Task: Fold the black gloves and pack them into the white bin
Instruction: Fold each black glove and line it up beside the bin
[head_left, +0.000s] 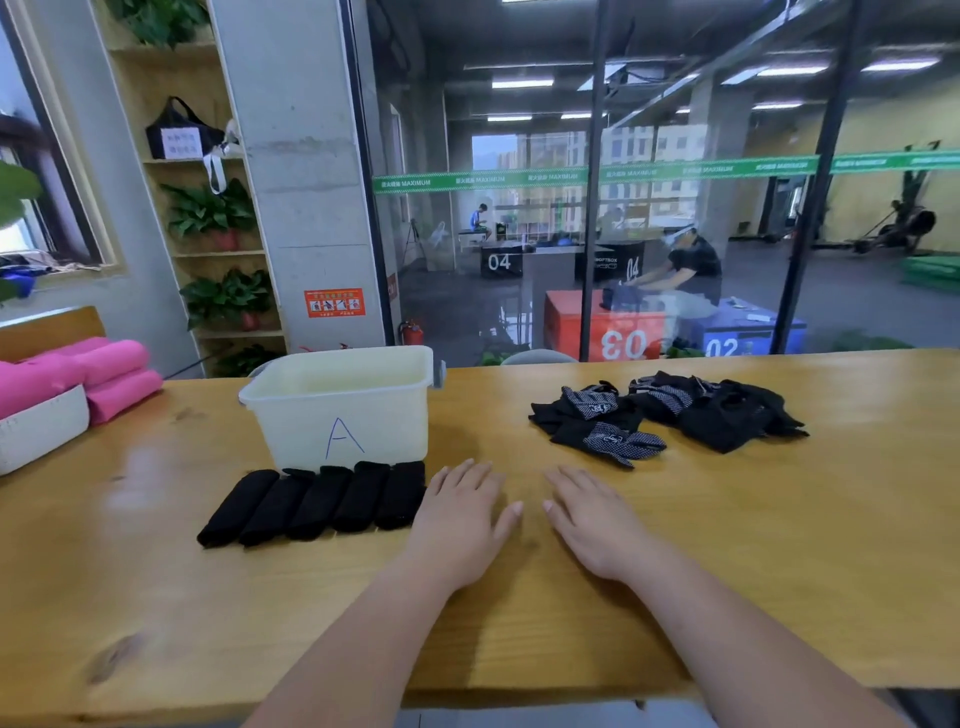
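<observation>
Pink rolls (98, 371) — wooden table (727, 545)

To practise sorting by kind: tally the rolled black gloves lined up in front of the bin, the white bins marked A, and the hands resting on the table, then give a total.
rolled black gloves: 5
white bin: 1
hands, the left hand and the right hand: 2
Total: 8

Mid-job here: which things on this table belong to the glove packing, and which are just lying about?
Job: white plastic bin marked A; row of folded black gloves; pile of unfolded black gloves.
Lying about: pink soft rolls; white basket at left edge.
</observation>
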